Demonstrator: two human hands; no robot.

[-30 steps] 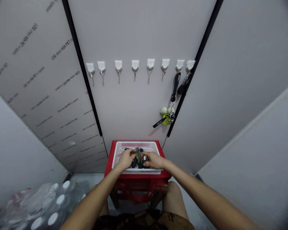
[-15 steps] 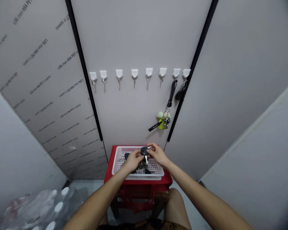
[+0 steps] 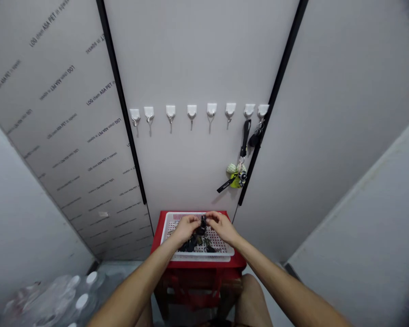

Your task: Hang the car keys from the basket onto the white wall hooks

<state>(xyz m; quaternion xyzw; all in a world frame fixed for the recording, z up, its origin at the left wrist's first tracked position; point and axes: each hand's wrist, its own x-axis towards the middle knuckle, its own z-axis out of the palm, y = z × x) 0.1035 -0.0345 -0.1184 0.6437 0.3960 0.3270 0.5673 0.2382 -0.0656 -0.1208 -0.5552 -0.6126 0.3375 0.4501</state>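
Above the basket, a bunch of black-headed keys is pinched between my two hands. My left hand has its thumb and fingers closed on the bunch's left side. From the right, my right hand grips it with thumb and forefinger. Below them is a white perforated plastic basket. More dark keys lie in it near the front, partly covered by my left hand.
The basket sits on a red-covered stool against the wall. A row of white adhesive hooks runs across the panel. From the right ones hang a black strap with a yellow-green charm and a black fob. Capped plastic bottles stand lower left.
Both hands have risen from among the keys in the basket, lifting a black-headed bunch. Its light-coloured key, visible half a second ago, is now turned out of sight. The camera view has tilted slightly up.
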